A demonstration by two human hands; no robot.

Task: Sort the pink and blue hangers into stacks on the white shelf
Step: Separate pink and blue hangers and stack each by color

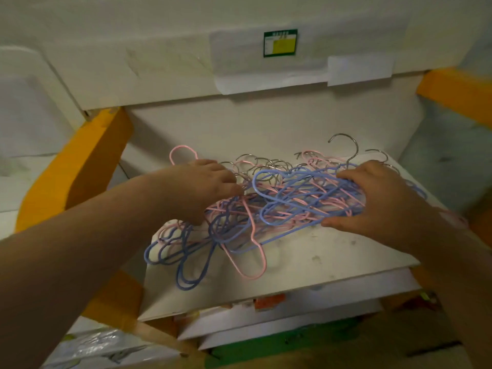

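White shelf [306,262] holds tangled hangers [266,206]; right hand [378,206] grips some.

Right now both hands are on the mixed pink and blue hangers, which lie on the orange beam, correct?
Not quite. In the head view the left hand and right hand are on the mixed hangers, but these lie on the white shelf, not the orange beam.

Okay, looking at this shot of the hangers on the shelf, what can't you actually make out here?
- Green and yellow label, head view: print too small and blurred to read.
- Tangled hangers: count and which are linked, hidden by overlap and by both hands.
- Left hand fingertips: buried in the pile.
- Items under the white shelf: covered by its front edge.
- Right hand: palm side hidden.
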